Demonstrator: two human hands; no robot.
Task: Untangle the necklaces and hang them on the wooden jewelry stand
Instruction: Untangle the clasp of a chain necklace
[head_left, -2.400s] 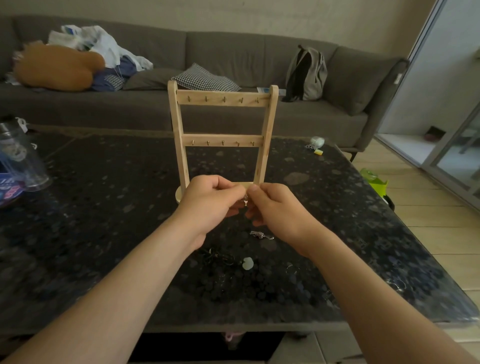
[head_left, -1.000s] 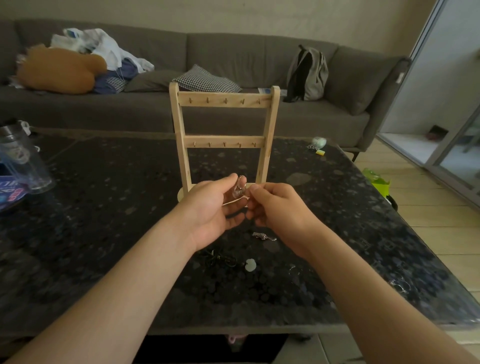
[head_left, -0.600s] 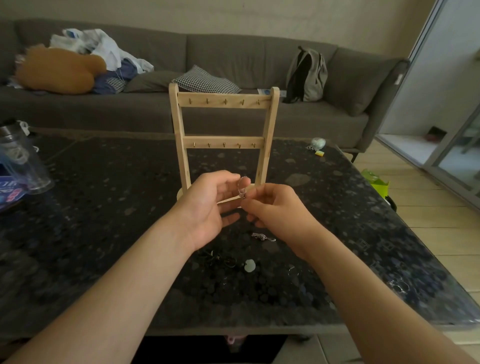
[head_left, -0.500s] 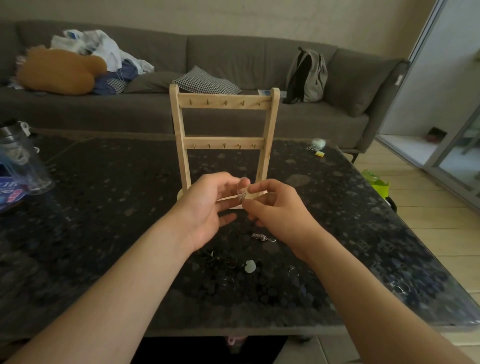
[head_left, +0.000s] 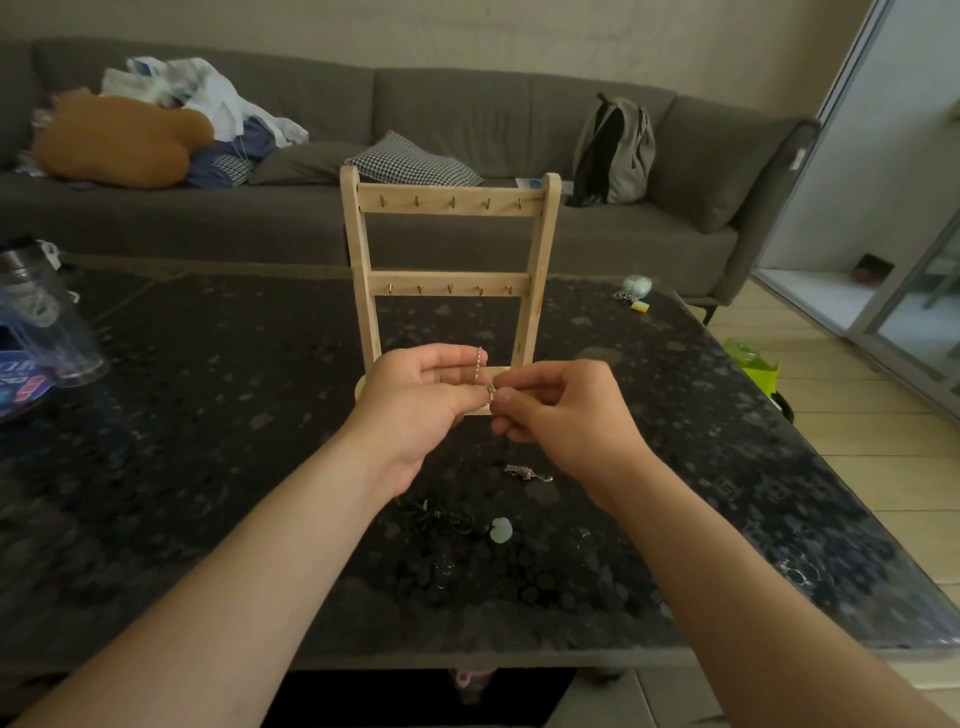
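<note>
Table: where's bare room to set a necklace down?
Bare table between the bottle and the wooden stand, and right of the stand. Crowded in front of the stand: silver chain, black cords, pale pendant.

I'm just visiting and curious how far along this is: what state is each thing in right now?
left hand: pinches the silver chain.
right hand: pinches the same chain lower down.
silver chain: held up between both hands, not hung.
wooden jewelry stand: upright, hooks bare.
small silver piece: lying loose on the table.
black cord: bunched on the table, pale pendant beside it.
</note>
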